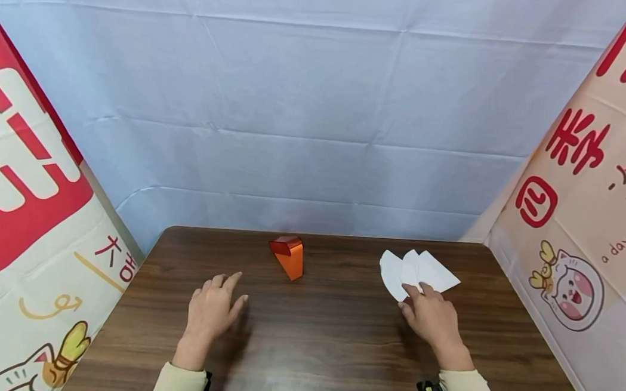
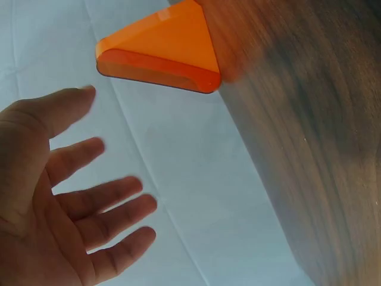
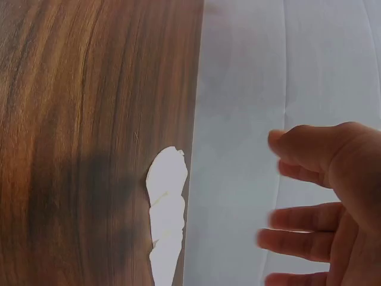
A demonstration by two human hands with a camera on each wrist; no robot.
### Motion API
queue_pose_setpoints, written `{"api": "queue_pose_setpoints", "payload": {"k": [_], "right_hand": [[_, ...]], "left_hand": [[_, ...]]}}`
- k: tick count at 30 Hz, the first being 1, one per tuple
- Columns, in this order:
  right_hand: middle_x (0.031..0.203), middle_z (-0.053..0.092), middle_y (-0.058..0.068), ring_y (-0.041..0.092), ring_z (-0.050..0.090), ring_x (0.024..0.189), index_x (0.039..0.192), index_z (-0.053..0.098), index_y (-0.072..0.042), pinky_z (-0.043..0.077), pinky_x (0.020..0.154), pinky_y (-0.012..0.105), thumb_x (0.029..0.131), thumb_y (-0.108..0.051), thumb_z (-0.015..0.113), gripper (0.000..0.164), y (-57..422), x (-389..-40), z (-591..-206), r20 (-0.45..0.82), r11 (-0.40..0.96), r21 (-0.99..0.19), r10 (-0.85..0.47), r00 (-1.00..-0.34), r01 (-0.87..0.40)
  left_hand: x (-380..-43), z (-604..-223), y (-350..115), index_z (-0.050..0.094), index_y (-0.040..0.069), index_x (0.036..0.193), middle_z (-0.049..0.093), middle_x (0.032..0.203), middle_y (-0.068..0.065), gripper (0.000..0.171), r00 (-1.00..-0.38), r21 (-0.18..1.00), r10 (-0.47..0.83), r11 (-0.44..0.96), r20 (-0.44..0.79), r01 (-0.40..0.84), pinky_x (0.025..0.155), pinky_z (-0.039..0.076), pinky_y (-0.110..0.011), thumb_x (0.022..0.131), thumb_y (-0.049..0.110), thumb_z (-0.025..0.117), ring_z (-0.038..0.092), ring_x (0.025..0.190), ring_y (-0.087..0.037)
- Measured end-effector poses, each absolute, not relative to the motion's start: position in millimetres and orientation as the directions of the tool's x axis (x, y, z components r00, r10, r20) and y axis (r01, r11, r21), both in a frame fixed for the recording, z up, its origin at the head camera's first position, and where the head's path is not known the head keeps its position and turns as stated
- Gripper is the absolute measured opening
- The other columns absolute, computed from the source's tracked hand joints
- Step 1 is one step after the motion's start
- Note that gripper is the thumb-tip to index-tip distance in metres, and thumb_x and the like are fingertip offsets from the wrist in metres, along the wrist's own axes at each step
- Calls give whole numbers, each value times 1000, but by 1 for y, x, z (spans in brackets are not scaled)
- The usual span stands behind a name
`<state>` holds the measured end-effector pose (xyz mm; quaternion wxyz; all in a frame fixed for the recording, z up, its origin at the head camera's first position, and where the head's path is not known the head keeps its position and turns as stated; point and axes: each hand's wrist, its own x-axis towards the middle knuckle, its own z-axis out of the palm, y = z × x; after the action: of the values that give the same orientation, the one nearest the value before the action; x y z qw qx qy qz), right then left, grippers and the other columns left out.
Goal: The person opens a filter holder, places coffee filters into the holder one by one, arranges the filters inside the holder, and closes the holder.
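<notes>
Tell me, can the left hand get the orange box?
Probably yes: the left hand holds nothing, and only bare table shows between it and the orange box, so nothing seems to block the way.

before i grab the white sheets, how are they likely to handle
The white sheets look thin, so they may bend when lifted. Lying flat, they'd probably slide rather than roll. They overlap, so one might drag its neighbours.
</notes>
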<state>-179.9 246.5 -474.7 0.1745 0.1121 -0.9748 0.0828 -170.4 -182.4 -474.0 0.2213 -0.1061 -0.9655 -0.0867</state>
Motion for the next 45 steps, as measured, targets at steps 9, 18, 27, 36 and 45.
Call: {"api": "queue_pose_setpoints", "payload": {"k": [9,18,27,36,45], "right_hand": [[107,57,29,42,60,76,112,65,-6,44,46,49,76,-21,75,39,245,-180,-474,361,959,-103,-211,-908,-264],[112,55,30,44,59,80,114,65,-8,45,48,50,78,-22,74,39,245,-179,-478,319,960,-122,-202,-926,-252],[111,56,28,43,60,77,114,65,-8,45,48,50,78,-23,73,39,242,-181,-478,346,954,-123,-218,-913,-274],[116,54,30,44,60,81,118,62,-7,47,55,53,80,-21,72,41,233,-179,-485,319,931,-238,-195,-927,-278],[117,54,29,42,60,79,119,62,-6,47,54,50,81,-21,72,42,221,-180,-494,322,920,-263,-201,-925,-291]], "left_hand": [[-170,-475,-182,67,12,113,60,106,-19,40,-873,80,177,968,454,238,62,48,-48,79,32,73,59,87,-37],[-170,-477,-181,66,12,114,61,105,-18,42,-873,87,174,967,456,238,59,47,-46,78,33,74,60,82,-35],[-172,-480,-177,65,11,117,60,106,-19,45,-874,116,170,962,455,247,60,48,-45,78,33,74,60,81,-34],[-181,-484,-158,63,8,117,61,104,-18,48,-878,169,168,949,449,268,63,49,-48,77,32,75,61,81,-34],[-191,-493,-138,62,8,120,61,107,-17,49,-901,249,142,933,409,260,66,50,-48,80,34,72,61,83,-34]]}}
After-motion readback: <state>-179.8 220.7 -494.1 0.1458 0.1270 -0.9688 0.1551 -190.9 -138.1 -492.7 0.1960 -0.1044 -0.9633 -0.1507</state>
